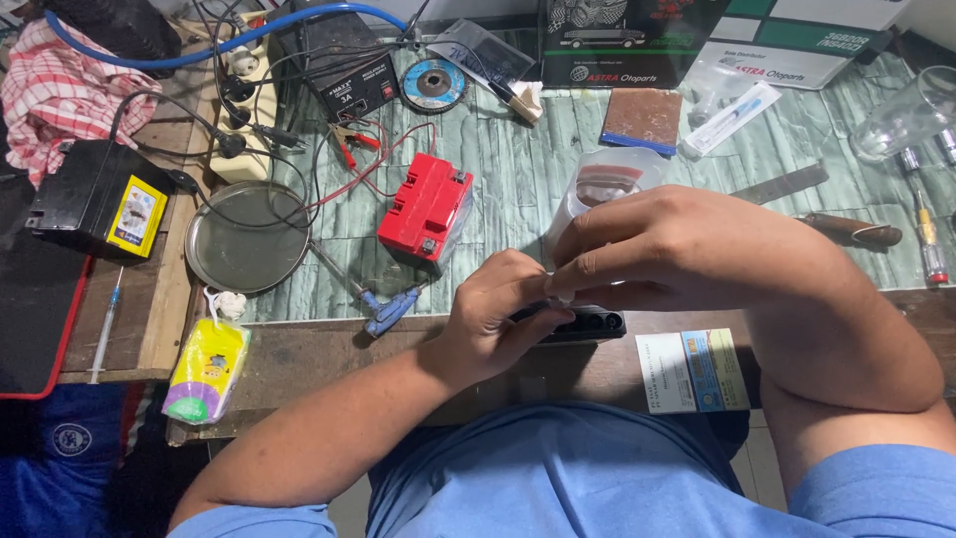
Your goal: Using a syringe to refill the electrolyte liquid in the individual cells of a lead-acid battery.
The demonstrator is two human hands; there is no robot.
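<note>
1. Both hands meet at my table edge; left hand [498,319] curls its fingers around a flat black plastic block [588,324], thumb pressed on top.
2. Right hand [677,249] fingertips pinched together on something small above that block; can't tell what.
3. Just beyond my right fingers: clear plastic container [602,184].
4. Beyond my left fingers: red rectangular battery [426,209], round metal plate [247,237] further left.

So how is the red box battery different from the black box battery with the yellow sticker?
The red box-shaped battery lies on the green tiled tabletop near the middle; the black box-shaped battery with a yellow label sits at the far left edge. The red one has red clip leads lying just beside it; the black one has black cables next to it. Both are small blocks away from the hands.
</note>
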